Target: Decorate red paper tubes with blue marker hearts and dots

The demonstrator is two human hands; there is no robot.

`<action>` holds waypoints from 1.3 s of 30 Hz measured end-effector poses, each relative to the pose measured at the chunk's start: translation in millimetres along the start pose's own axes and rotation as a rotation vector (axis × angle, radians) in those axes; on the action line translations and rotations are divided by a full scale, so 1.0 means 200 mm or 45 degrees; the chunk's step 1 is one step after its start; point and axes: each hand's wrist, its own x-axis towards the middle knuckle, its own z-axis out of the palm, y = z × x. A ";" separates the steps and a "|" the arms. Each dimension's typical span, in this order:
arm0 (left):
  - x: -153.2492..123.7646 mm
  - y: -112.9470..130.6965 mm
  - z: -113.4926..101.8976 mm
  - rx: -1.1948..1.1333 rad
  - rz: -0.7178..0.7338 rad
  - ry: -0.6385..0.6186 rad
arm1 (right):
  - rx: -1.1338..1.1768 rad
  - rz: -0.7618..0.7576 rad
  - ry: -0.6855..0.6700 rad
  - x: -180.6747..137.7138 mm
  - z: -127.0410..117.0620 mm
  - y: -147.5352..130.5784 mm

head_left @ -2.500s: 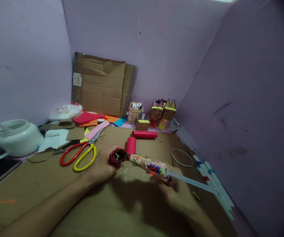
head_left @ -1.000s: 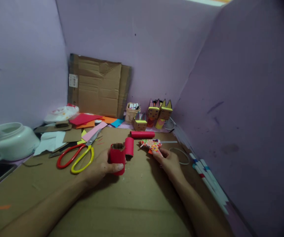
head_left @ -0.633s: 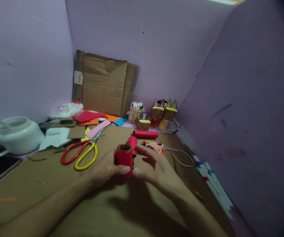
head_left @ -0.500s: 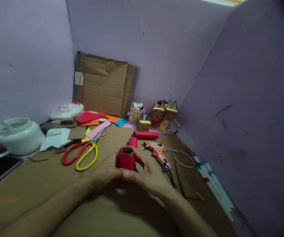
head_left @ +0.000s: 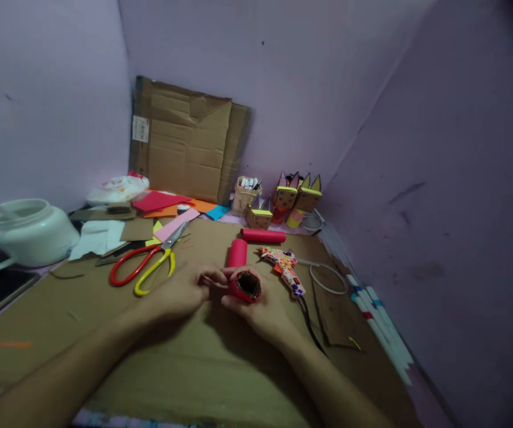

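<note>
A short red paper-covered cardboard tube (head_left: 235,288) is held in my right hand (head_left: 267,315), its ragged hollow end tilted toward me. My left hand (head_left: 187,289) is just left of the tube, fingers loosely bent and apart, with nothing visible in them. Whether its fingertips touch the tube I cannot tell. Right behind the hands lies another red tube (head_left: 238,252), and a third red tube (head_left: 263,236) rests crosswise farther back. Scissors (head_left: 167,252) with one red and one yellow handle lie beyond my left hand. To the right is a flower-patterned glue gun (head_left: 283,267).
Cardboard (head_left: 158,368) covers the table. At left stand a white pot (head_left: 37,235) and a dark flat device (head_left: 0,297). Coloured paper (head_left: 162,203), a marker holder (head_left: 244,199) and cat-eared cardboard figures (head_left: 286,197) are at the back. White sticks (head_left: 383,333) line the right edge.
The red tube has turned so its open end faces me more and has shifted slightly right. My left hand has come off its side. The view has tilted slightly.
</note>
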 end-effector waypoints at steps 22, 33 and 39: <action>-0.01 -0.02 0.01 -0.137 0.125 -0.018 | 0.102 0.053 -0.013 0.00 0.08 0.00; -0.04 0.07 0.05 0.101 0.185 0.153 | 0.119 0.024 -0.013 0.00 0.10 0.03; -0.05 0.08 0.05 0.205 0.202 0.229 | 0.107 0.047 0.023 0.01 0.10 0.04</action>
